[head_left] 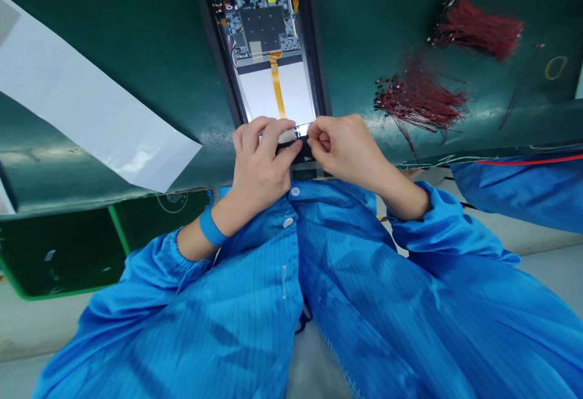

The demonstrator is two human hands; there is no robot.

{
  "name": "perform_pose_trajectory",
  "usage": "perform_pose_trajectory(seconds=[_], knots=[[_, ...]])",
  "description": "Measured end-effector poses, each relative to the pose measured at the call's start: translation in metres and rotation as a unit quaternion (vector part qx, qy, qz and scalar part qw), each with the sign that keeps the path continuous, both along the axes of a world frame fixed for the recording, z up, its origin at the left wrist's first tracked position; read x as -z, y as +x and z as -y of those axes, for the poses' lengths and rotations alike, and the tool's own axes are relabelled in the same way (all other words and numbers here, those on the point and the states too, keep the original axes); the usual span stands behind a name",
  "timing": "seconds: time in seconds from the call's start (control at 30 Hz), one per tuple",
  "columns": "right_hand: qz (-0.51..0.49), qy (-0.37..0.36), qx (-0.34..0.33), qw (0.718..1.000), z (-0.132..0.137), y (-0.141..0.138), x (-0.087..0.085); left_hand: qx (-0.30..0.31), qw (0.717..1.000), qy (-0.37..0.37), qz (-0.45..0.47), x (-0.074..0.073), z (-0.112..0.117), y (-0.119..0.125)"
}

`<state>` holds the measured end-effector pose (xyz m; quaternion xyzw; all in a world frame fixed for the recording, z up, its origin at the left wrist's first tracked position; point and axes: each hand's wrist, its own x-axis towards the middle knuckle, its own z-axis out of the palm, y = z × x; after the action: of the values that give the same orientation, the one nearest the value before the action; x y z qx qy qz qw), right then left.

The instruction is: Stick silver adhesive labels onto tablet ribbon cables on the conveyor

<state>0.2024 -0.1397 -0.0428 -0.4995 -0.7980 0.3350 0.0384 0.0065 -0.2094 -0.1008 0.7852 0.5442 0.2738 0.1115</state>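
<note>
An opened tablet [268, 53] lies face down on the dark green mat, its circuit board at the far end and an orange flex cable [277, 86] running down the silver back panel. Both hands meet at the tablet's near edge. My left hand [262, 159] pinches a small silvery strip [291, 135] between thumb and fingers. My right hand [344, 147] is curled, its thumb and forefinger pinching the same strip's right end. Blue sleeves cover both arms, and a blue band circles my left wrist.
A long white sheet [86, 104] lies at the left of the mat. Two bundles of red wires [473, 25] [419, 98] rest at the right. A green tray [59, 253] sits under the bench edge at lower left. Another blue sleeve [523, 183] shows at right.
</note>
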Motion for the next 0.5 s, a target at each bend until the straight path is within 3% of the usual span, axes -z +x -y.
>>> perform_pose_trajectory(seconds=[0.13,0.33,0.43,0.5], knots=[[-0.001,0.008,-0.001,1.000,0.001,0.000,-0.001,-0.011,1.000,-0.024,0.014,0.003,-0.003,0.003],[0.018,0.081,0.012,0.996,0.001,0.015,-0.003,0.030,0.999,0.027,0.012,0.001,0.002,-0.002],[-0.013,0.157,0.028,0.987,-0.001,0.027,-0.005,0.005,0.999,0.049,0.014,-0.012,0.004,-0.039],[-0.040,0.190,0.038,0.980,-0.008,0.031,-0.008,-0.055,0.995,0.079,0.011,-0.023,0.001,-0.078]])
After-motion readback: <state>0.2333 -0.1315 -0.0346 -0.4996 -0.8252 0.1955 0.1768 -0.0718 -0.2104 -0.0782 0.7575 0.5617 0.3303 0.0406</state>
